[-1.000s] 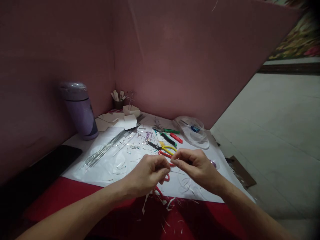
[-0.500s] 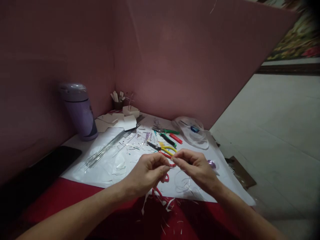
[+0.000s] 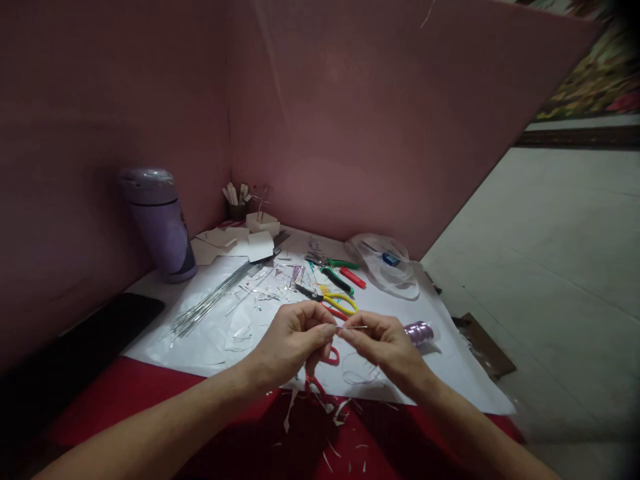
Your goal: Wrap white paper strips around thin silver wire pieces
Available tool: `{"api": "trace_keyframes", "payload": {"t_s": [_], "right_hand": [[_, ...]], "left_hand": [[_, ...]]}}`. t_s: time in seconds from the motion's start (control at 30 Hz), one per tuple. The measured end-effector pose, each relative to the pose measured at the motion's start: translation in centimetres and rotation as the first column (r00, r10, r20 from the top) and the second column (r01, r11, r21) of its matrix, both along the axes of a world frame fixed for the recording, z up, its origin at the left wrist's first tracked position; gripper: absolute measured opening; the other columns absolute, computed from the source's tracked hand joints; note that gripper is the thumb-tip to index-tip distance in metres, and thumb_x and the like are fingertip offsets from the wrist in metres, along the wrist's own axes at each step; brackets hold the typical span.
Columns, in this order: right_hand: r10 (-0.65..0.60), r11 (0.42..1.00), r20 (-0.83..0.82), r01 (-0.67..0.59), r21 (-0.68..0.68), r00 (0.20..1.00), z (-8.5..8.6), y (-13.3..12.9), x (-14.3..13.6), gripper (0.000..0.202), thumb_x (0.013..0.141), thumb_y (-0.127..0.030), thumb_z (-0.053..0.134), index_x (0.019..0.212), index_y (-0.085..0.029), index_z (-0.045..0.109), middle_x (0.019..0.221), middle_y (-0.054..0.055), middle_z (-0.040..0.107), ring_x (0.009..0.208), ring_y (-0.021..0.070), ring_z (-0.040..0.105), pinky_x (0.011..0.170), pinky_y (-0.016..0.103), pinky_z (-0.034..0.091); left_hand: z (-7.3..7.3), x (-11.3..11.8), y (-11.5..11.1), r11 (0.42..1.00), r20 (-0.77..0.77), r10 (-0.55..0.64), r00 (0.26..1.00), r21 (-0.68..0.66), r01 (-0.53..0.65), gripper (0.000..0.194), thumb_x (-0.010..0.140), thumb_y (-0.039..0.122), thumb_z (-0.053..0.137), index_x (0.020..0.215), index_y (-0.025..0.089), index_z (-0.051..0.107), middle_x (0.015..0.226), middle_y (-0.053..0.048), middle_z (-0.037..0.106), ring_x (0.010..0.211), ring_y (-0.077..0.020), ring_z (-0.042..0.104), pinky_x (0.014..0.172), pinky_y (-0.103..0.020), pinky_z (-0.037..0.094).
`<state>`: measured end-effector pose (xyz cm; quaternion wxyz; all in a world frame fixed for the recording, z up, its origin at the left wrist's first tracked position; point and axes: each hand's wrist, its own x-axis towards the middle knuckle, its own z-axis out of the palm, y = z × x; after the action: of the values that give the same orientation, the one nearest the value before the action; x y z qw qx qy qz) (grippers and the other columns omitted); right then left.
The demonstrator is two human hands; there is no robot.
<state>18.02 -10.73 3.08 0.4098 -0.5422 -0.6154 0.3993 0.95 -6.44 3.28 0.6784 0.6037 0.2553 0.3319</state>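
Above the white paper (image 3: 467, 373), my left hand (image 3: 295, 340) is closed in a pinch, thumb against forefinger. My right hand (image 3: 387, 343) pinches too, its fingertips almost touching the left ones. Between them runs a thin, pale wire (image 3: 357, 327), its free end pointing right across the right fingers. Whether thread is wound on it is too small to tell. Right of my right hand lies a shiny purple spool of thread (image 3: 419, 333). Loops of pale thread (image 3: 357, 375) lie below that hand. Red-handled scissors (image 3: 333, 357) are partly hidden behind the left hand.
Yellow-handled pliers (image 3: 343, 305), green-handled pliers (image 3: 337, 280) and a red cutter-like tool (image 3: 353, 277) lie beyond the hands. Wires (image 3: 210, 303), clippings and a plastic bag (image 3: 385, 267) are spread about. A purple tumbler (image 3: 163, 230) stands left; scraps litter the red cloth (image 3: 165, 387).
The wire now lies level, pointing right, where a short piece hung down between the fingertips before. My hands have come closer together, and more of the purple spool shows.
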Motion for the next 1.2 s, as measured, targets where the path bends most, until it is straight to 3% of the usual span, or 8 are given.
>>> {"api": "trace_keyframes", "payload": {"t_s": [0.2, 0.3, 0.5, 0.6, 0.77, 0.9, 1.03, 1.2], "right_hand": [[0.053, 0.966, 0.386, -0.145, 0.213, 0.921, 4.6, 0.0, 0.0, 0.018, 0.084, -0.025, 0.052, 0.070, -0.016, 0.058, 0.059, -0.002, 0.050, 0.053, 0.0093, 0.040, 0.049, 0.023, 0.030], [0.010, 0.950, 0.516, -0.170, 0.263, 0.857, 4.4, -1.5, -0.9, 0.017, 0.085, -0.021, 0.050, 0.071, -0.016, 0.058, 0.054, -0.003, 0.048, 0.049, 0.0091, 0.038, 0.050, 0.024, 0.029], [0.026, 0.996, 0.160, -0.039, 0.078, 0.987, 0.0, -1.3, -0.4, 0.022, 0.085, -0.031, 0.052, 0.071, -0.015, 0.057, 0.057, -0.004, 0.045, 0.050, 0.0086, 0.036, 0.047, 0.022, 0.029], [0.001, 0.998, 0.078, -0.006, 0.062, 0.997, 0.4, 0.0, 0.3, 0.025, 0.082, -0.037, 0.056, 0.071, -0.015, 0.058, 0.058, -0.004, 0.046, 0.050, 0.0084, 0.036, 0.045, 0.022, 0.028], [0.014, 0.958, 0.477, -0.148, 0.244, 0.879, 4.2, 0.1, 0.5, 0.020, 0.085, -0.025, 0.051, 0.070, -0.016, 0.060, 0.059, -0.001, 0.052, 0.053, 0.0099, 0.041, 0.050, 0.023, 0.031], [-0.019, 0.919, 0.661, -0.247, 0.308, 0.750, 4.4, -1.3, 0.0, 0.015, 0.085, -0.020, 0.048, 0.075, -0.017, 0.059, 0.053, -0.003, 0.050, 0.045, 0.0090, 0.039, 0.049, 0.023, 0.027], [0.000, 0.922, 0.605, -0.234, 0.308, 0.796, 1.7, -2.6, -0.5, 0.017, 0.086, -0.017, 0.045, 0.075, -0.018, 0.058, 0.058, 0.000, 0.055, 0.049, 0.0105, 0.045, 0.052, 0.024, 0.030], [0.036, 0.985, 0.230, -0.073, 0.155, 0.972, -0.3, -1.5, 0.1, 0.018, 0.086, -0.029, 0.052, 0.077, -0.017, 0.062, 0.063, 0.000, 0.056, 0.056, 0.0115, 0.046, 0.052, 0.023, 0.035]], "left_hand": [[0.1, 0.0, -0.2, 0.987, -0.115, 0.007, 0.993, 0.162, 0.012, 0.011, 0.077, 0.020, 0.055, 0.069, 0.013, 0.054, 0.054, 0.003, 0.052, 0.042, -0.0042, 0.043, 0.039, -0.015, 0.034], [0.1, 0.1, -0.2, 0.980, -0.083, 0.104, 0.991, 0.176, -0.089, 0.013, 0.078, 0.020, 0.054, 0.068, 0.012, 0.053, 0.052, 0.004, 0.049, 0.043, -0.0040, 0.042, 0.040, -0.016, 0.034], [-0.2, 0.1, -0.1, 0.998, 0.004, 0.056, 0.998, 0.019, -0.056, 0.016, 0.079, 0.027, 0.055, 0.073, 0.013, 0.051, 0.050, 0.004, 0.051, 0.038, -0.0047, 0.044, 0.036, -0.016, 0.036], [-0.3, 0.1, 0.0, 1.000, -0.012, 0.004, 1.000, 0.009, -0.004, 0.018, 0.079, 0.029, 0.056, 0.075, 0.013, 0.052, 0.050, 0.004, 0.052, 0.037, -0.0048, 0.043, 0.036, -0.016, 0.036], [-0.1, 0.0, 0.0, 0.993, -0.110, 0.001, 0.994, 0.121, 0.013, 0.012, 0.078, 0.022, 0.054, 0.072, 0.012, 0.053, 0.053, 0.003, 0.051, 0.042, -0.0041, 0.042, 0.039, -0.015, 0.034], [0.1, 0.0, -0.1, 0.965, -0.147, 0.074, 0.986, 0.260, -0.034, 0.011, 0.078, 0.016, 0.052, 0.068, 0.012, 0.054, 0.055, 0.003, 0.051, 0.047, -0.0049, 0.044, 0.044, -0.016, 0.036], [0.1, 0.1, -0.3, 0.981, -0.078, 0.109, 0.991, 0.166, -0.095, 0.013, 0.078, 0.019, 0.053, 0.066, 0.013, 0.052, 0.054, 0.004, 0.049, 0.044, -0.0047, 0.045, 0.042, -0.016, 0.036], [-0.2, -0.1, 0.0, 1.000, -0.019, 0.001, 1.000, 0.020, 0.000, 0.017, 0.077, 0.029, 0.056, 0.074, 0.013, 0.052, 0.050, 0.004, 0.051, 0.037, -0.0056, 0.045, 0.035, -0.016, 0.034]]}}
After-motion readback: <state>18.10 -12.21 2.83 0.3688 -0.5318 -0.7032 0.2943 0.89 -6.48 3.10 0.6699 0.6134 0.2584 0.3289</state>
